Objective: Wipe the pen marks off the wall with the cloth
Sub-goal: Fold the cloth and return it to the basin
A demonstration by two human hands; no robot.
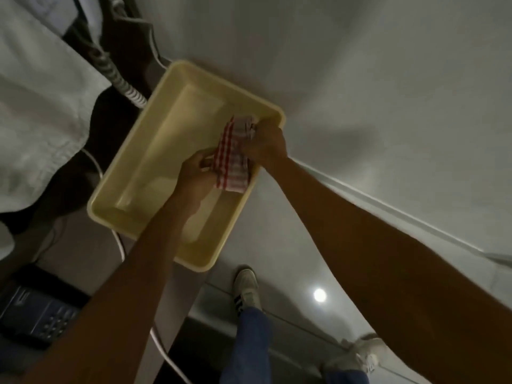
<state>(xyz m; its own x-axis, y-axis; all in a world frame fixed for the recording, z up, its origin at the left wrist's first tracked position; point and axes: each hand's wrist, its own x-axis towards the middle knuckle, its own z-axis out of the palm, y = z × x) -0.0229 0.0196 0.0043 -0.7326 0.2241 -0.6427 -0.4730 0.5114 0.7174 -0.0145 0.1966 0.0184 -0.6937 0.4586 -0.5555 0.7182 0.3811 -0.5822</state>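
A red-and-white checked cloth (232, 159) is bunched over the right side of a pale yellow plastic tub (133, 189) on the floor. My left hand (194, 167) grips the cloth's near left edge. My right hand (266, 142) clutches its far end close to the tub's right rim. The white wall (388, 79) rises just right of the tub. No pen marks show on the part of the wall in view.
A white bedsheet (41, 106) hangs at the left, with a coiled phone cord (116, 76) and white cables beside it. A dark telephone (36, 314) lies at lower left. My white shoes (246, 286) and jeans stand on the glossy tiled floor (304, 314).
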